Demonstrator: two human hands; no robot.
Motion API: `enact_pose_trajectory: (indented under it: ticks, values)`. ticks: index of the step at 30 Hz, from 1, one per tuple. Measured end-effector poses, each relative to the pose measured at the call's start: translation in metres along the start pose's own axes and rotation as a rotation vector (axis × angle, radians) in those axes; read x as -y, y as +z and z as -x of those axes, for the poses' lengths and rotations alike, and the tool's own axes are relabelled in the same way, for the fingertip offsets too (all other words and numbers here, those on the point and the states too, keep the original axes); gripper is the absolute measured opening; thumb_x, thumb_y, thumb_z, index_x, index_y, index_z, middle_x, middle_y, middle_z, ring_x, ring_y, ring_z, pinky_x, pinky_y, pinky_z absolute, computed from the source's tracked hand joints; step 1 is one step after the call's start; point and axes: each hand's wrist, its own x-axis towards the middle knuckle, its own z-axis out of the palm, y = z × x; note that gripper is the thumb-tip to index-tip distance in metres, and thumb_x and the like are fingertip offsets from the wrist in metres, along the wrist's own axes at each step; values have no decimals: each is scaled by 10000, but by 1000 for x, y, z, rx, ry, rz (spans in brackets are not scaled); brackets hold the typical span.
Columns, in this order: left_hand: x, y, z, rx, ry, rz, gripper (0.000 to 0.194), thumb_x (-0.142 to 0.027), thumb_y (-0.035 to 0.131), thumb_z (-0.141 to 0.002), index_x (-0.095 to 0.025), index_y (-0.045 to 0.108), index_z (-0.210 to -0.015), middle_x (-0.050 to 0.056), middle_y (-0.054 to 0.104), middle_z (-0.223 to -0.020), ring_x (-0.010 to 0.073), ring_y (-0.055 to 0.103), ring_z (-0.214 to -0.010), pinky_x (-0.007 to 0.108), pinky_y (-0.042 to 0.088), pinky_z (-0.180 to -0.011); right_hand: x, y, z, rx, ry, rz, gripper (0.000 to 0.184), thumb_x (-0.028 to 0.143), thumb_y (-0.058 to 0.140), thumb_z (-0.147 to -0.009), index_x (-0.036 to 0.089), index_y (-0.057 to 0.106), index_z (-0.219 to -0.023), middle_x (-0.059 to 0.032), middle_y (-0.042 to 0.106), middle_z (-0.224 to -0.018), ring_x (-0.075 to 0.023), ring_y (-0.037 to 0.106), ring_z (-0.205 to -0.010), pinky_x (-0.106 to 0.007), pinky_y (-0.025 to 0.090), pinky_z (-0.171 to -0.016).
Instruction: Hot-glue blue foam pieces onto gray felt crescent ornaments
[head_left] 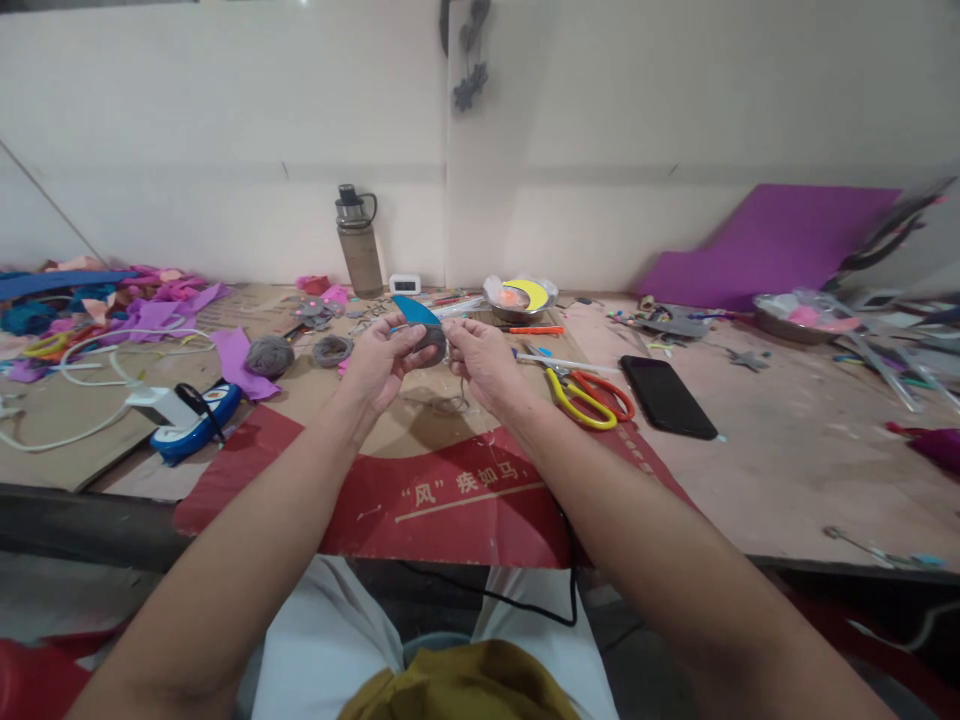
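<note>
A blue crescent-like piece (414, 311), partly wrapped in grey yarn (433, 345), is held up over the middle of the table. My left hand (391, 362) grips it from the left, thumb in front of the wrapped part. On its right edge my right hand (480, 358) is closed in a pinch at the grey yarn; the exact spot between the fingertips is hidden. Loose yarn (448, 402) dangles beneath the hands. Left of my left hand lie a small grey yarn ball (332, 350) and a larger grey yarn ball (270, 356).
Yellow-handled scissors (581, 400), orange-handled scissors (609, 392) and a black phone (667, 397) lie to the right. Behind are a bottle (360, 250) and a bowl (551, 300) with a yellow crescent. A blue power strip (196, 422) and coloured scraps (150, 310) occupy the left.
</note>
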Motion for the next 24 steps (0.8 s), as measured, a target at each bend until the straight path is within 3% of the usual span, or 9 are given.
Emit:
enact_pose_trajectory:
  ticks: [5,8,11,14,16,19,22,24]
  values:
    - [-1,1,1,-12,-34,-22,189,-109,752,-685,-143,613,-809,12,673,-759,84,621,-618,213,580,-602,-2,1,1,6,-16,2,221,317,684,-722,178,521,-668,105,365,-518,-29,246,-438,-209,171,-430]
    - [3,0,0,-78,-1,-111,235,-170,783,-673,-152,597,-818,13,651,-756,94,613,-623,198,541,-540,-5,2,0,-26,-16,11,191,306,668,-735,174,540,-685,104,371,-518,-31,241,-431,-210,171,-424]
    - [10,-3,-1,-182,184,-355,272,-269,780,-691,-178,552,-810,5,612,-753,125,605,-667,215,498,-502,-6,1,-1,-128,-9,12,188,286,635,-768,177,519,-668,105,353,-503,-36,232,-425,-213,169,-415]
    - [13,-4,2,-296,500,-749,240,-260,757,-705,-194,536,-770,5,594,-774,145,584,-743,281,517,-654,-6,0,-1,-221,-6,0,209,262,609,-794,184,489,-643,107,319,-486,-41,222,-422,-211,175,-414]
    - [14,-3,6,-264,633,-970,182,-239,741,-722,-198,570,-768,17,608,-801,162,578,-791,327,500,-774,-7,0,-1,-250,-7,-8,206,245,602,-795,185,482,-639,103,325,-487,-42,229,-423,-208,185,-418]
    - [18,3,11,-71,615,-1085,163,-278,736,-748,-210,619,-839,54,654,-910,206,592,-892,366,472,-833,-9,0,-1,-252,-9,-2,201,261,604,-791,189,485,-645,89,372,-504,-46,274,-430,-208,208,-432]
    - [25,7,13,-39,573,-1026,343,-262,809,-656,-223,598,-923,68,647,-1028,255,580,-1047,395,448,-891,-13,1,-1,-259,-30,29,195,287,621,-771,189,505,-648,81,402,-530,-48,294,-438,-217,222,-447]
    - [30,8,12,-59,517,-929,447,-229,836,-601,-226,568,-958,56,634,-1022,249,597,-1026,387,451,-883,-15,1,-1,-254,-45,45,172,281,628,-752,186,529,-648,81,411,-537,-48,289,-443,-224,220,-452]
